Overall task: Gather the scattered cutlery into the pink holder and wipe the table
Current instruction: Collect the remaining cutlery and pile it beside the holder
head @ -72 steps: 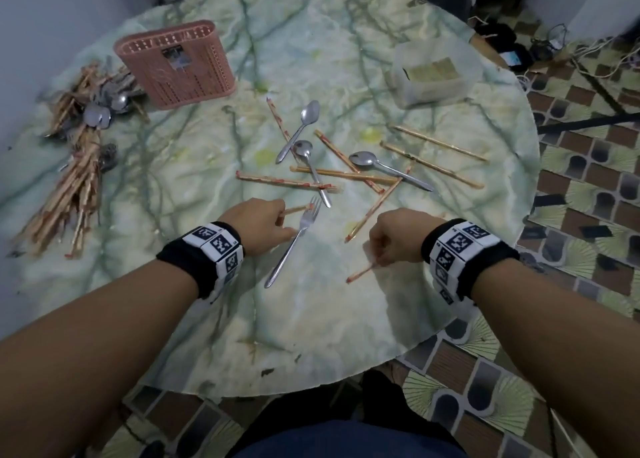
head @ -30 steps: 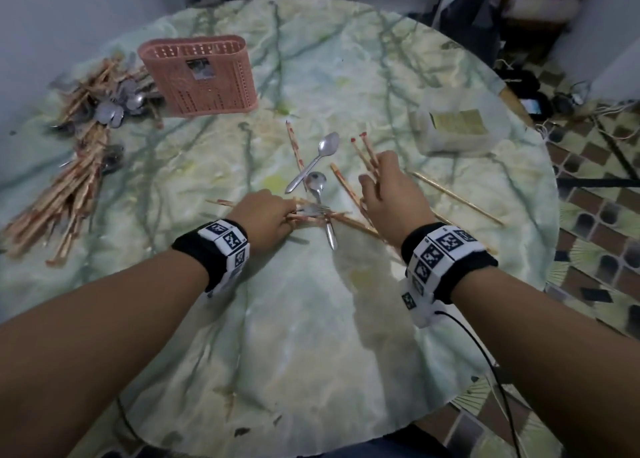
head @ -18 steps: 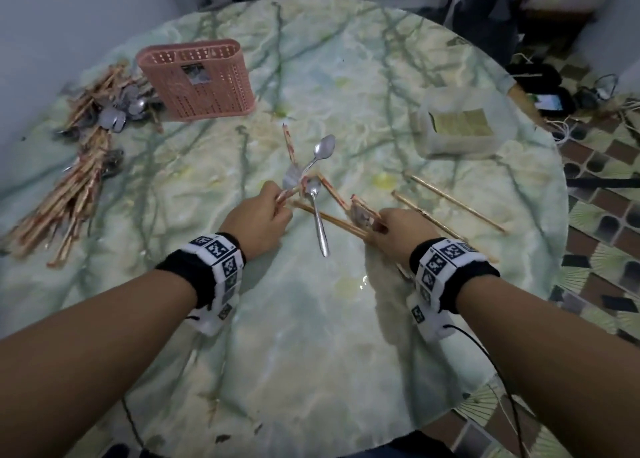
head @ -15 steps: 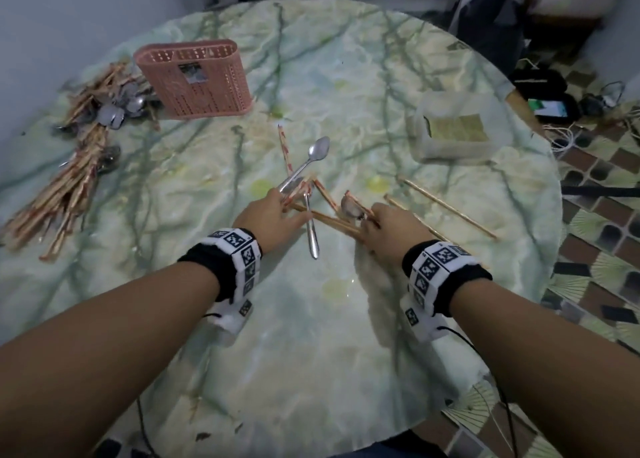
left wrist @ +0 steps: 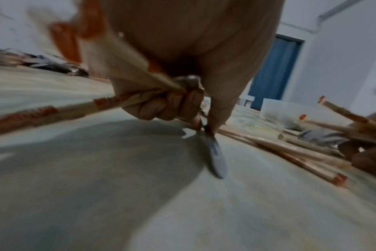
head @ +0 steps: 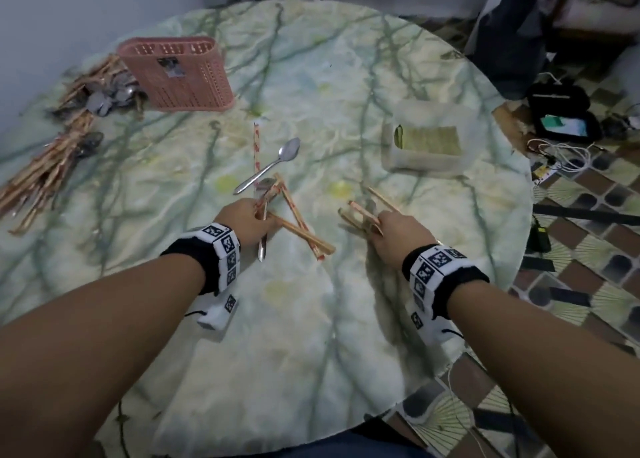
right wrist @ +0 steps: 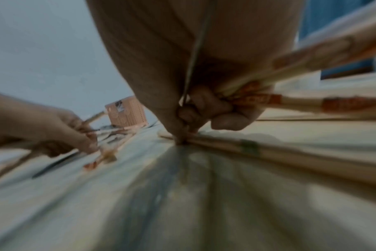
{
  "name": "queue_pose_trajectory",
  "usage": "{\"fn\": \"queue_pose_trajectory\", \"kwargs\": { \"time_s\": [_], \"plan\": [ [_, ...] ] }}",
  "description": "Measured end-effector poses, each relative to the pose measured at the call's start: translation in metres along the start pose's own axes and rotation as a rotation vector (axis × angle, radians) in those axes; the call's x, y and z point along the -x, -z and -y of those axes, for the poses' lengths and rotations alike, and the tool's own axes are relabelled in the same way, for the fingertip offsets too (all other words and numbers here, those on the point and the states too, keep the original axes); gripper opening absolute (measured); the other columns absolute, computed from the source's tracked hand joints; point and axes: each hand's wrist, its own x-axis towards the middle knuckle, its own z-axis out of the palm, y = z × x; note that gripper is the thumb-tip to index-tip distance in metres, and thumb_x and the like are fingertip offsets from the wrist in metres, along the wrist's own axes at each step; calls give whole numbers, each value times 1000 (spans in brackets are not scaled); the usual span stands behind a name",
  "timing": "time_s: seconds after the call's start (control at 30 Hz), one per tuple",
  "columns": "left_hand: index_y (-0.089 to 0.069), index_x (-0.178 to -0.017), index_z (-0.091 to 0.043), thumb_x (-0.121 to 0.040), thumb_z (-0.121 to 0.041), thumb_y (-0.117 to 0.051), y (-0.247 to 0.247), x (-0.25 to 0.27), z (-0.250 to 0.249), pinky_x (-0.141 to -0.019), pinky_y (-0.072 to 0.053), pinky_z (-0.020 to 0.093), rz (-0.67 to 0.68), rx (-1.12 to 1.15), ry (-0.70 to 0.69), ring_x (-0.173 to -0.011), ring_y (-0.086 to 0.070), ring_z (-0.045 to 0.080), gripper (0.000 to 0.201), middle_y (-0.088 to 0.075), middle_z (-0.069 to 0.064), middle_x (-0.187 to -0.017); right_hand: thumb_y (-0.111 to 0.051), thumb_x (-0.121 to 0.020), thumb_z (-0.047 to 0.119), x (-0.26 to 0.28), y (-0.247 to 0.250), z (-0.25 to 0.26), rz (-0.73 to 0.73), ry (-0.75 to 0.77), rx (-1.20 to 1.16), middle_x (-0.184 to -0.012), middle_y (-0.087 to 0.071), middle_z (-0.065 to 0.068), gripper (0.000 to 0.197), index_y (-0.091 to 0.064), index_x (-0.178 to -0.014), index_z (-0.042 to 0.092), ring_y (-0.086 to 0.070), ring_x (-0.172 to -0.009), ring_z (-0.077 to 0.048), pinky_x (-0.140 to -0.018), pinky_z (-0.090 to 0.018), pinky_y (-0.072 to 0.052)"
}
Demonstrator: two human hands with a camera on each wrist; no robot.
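Observation:
The pink holder (head: 180, 74) stands at the table's far left, also seen small in the right wrist view (right wrist: 127, 111). My left hand (head: 249, 220) grips wrapped chopsticks (left wrist: 75, 108) and a spoon (left wrist: 215, 152) whose handle points back toward me. Two wrapped chopsticks (head: 301, 229) lie crossed just right of that hand. A loose spoon (head: 270, 168) and one chopstick (head: 257, 145) lie beyond it. My right hand (head: 391, 230) grips a bunch of chopsticks (right wrist: 311, 101) plus a thin metal handle, its fingertips pressing on more chopsticks (right wrist: 268, 152) on the table.
A heap of chopsticks (head: 45, 170) and spoons (head: 107, 95) lies at the left edge beside the holder. A clear plastic box (head: 429, 142) with a green pad stands at the right. The round marble table (head: 311, 319) ends close behind my right wrist; cables lie on the tiled floor.
My right hand has moved right, away from the left, carrying its bunch of chopsticks. The left hand stays near the middle holding its spoon and chopsticks.

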Motion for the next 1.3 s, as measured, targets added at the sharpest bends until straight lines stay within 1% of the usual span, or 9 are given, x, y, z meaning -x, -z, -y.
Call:
{"fn": "queue_pose_trajectory", "kwargs": {
  "time_s": [0.07,0.17,0.43,0.6,0.7,0.83,0.93,1.07,1.3],
  "plan": [
    [-66,-86,-11,-90,-33,-65,-6,3,-10,-69,-48,33,-11,15,9,-81,-65,29,22,-68,7,-80,-49,-101,34,-1,0,1,-11,24,-6,-103,-67,-12,21,-55,-105,14,-63,-92,-33,-71,-33,-42],
    [-53,-102,-12,-100,-35,-53,-9,10,-14,-73,-42,36,-87,23,-20,-84,-56,31,23,-58,6,-88,-47,-98,37,-1,7,3,-62,44,-90,-89,-58,-5,21,-49,-99,16,-57,-80,-29,-67,-35,-43],
    [-47,-111,-32,-96,-22,-49,-8,13,-8,-70,-34,38,-112,-478,-554,-78,-51,26,19,-63,1,-92,-49,-99,25,-7,22,-19,-209,21,-186,-71,-53,-3,21,-36,-109,11,-53,-61,-30,-57,-38,-43],
    [-52,-106,-27,-91,-37,-58,-12,14,-18,-75,-47,39,-6,-525,-487,-80,-62,29,19,-68,2,-86,-46,-102,22,-14,7,-39,-97,-72,9,-90,-64,-14,17,-42,-110,7,-54,-69,-31,-60,-35,-39],
    [-48,-91,-29,-93,-34,-59,-10,13,-22,-72,-34,35,-22,-574,-532,-91,-61,28,12,-67,0,-92,-45,-100,17,-16,6,-33,-48,-70,43,-90,-61,-13,7,-46,-101,10,-54,-75,-32,-66,-35,-41],
    [-55,-97,-25,-93,-32,-56,-1,20,-19,-75,-34,39,-102,-631,-581,-93,-57,27,8,-61,0,-95,-50,-97,17,-19,3,-18,-54,4,48,-102,-58,-14,12,-45,-105,10,-60,-81,-34,-66,-35,-42],
    [-51,-100,-21,-93,-27,-53,5,28,-5,-72,-30,38,-171,-478,-530,-90,-54,30,10,-57,4,-97,-53,-96,15,-25,6,-15,-111,-24,-18,-89,-61,-13,23,-33,-107,12,-54,-65,-29,-54,-34,-37],
    [-45,-95,-19,-95,-23,-52,16,35,6,-69,-27,37,-197,-322,-478,-80,-45,27,8,-49,-1,-88,-53,-96,18,-28,10,-13,-82,-143,-10,-85,-58,-11,23,-35,-107,9,-55,-69,-31,-58,-35,-39],
    [-43,-125,-19,-94,-23,-57,24,24,17,-62,-33,39,-209,-153,-396,-73,-53,33,34,-59,4,-80,-49,-98,19,-24,8,15,-9,-89,89,-118,-51,-17,25,-47,-119,5,-59,-90,-37,-72,-40,-42]
  ]
}}
